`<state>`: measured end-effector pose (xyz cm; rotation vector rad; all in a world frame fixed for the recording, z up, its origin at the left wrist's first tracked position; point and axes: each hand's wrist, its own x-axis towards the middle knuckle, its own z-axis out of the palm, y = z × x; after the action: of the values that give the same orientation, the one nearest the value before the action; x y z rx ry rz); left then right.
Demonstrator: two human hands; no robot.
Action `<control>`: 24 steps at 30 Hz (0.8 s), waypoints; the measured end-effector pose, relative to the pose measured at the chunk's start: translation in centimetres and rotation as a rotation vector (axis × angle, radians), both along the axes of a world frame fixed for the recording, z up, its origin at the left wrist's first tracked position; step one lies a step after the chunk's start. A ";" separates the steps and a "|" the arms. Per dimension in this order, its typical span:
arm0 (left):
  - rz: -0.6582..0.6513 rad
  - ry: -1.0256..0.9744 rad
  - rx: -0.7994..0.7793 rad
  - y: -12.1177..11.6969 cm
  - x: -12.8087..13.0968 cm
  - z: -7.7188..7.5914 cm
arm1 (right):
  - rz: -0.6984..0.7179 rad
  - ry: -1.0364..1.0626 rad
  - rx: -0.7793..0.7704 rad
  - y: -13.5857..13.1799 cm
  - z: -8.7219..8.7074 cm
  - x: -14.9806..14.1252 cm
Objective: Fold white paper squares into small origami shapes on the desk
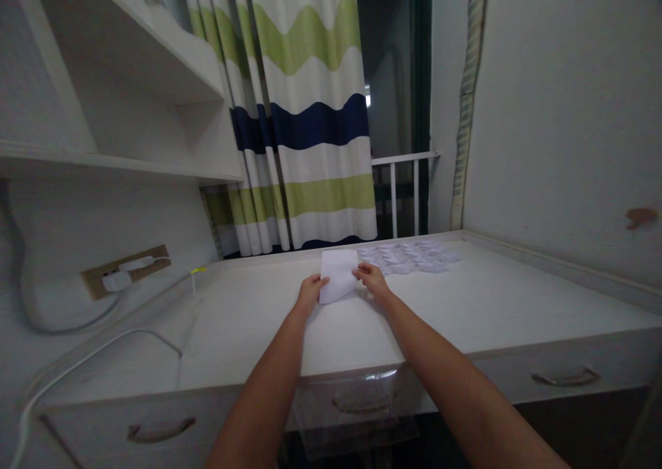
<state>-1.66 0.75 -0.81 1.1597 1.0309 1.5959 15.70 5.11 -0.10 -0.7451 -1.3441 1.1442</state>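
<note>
A white sheet of paper is held up just above the desk, between my two hands. My left hand pinches its left edge, thumb lying on the near face. On the opposite edge my right hand grips with thumb and fingertips. Whether the sheet is single or folded I cannot tell. Behind and to the right, several folded white paper pieces lie spread out in rows on the desk top.
The white desk has drawers with metal handles along its front. A plastic bag hangs at the middle drawer. At left are plugs in a wall socket, a white cable and a shelf. A striped curtain hangs behind.
</note>
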 end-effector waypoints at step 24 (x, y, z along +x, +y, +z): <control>0.092 -0.079 0.064 -0.2 0.0 0.4 | 0.137 0.091 -0.176 -0.5 0.0 -0.4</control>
<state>-1.69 0.59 -0.36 1.0963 1.0008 1.7445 15.34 4.63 -0.05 -0.7263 -1.2445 1.4030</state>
